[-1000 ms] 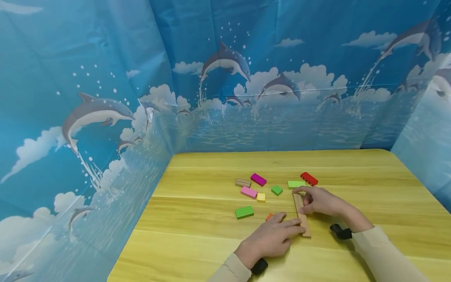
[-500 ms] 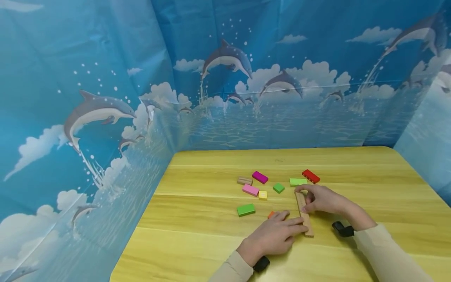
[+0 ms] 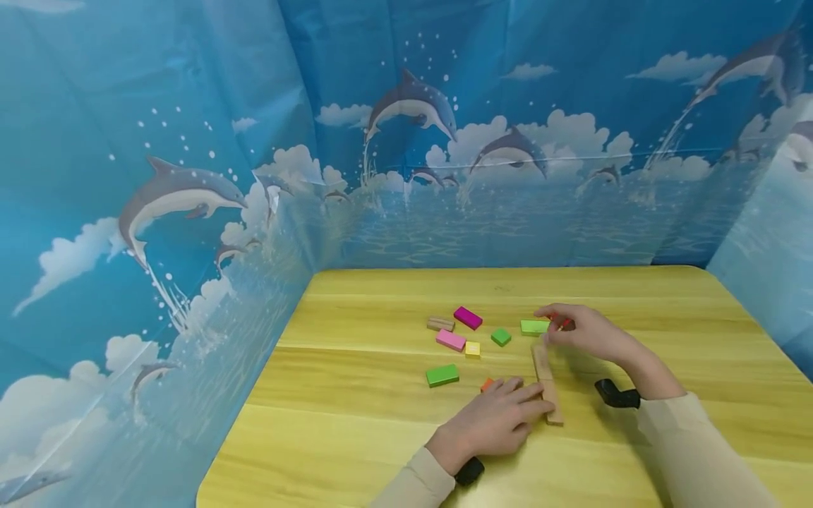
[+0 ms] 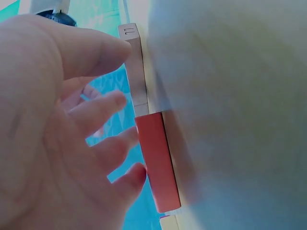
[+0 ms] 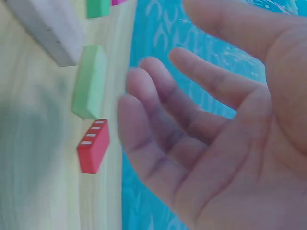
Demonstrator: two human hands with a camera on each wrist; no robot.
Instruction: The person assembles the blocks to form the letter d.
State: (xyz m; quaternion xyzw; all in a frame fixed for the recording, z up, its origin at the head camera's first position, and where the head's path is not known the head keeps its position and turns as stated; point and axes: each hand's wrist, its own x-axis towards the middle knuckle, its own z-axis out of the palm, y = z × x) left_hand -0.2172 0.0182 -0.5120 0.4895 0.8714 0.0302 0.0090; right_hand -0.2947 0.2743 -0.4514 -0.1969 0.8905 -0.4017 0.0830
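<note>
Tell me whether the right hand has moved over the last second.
Yes. In the head view, the right hand has moved toward the far edge of the table and now partly hides the red block.

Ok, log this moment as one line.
left hand: at wooden blocks | right hand: empty, above table | wooden blocks: end to end

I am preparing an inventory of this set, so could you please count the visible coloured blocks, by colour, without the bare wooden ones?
Green blocks, one oblong, one square: 2
Light-green oblong block: 1
Magenta oblong block: 1
Pink oblong block: 1
Yellow square block: 1
Orange oblong block: 1
Red oblong block: 1
Total: 8
</note>
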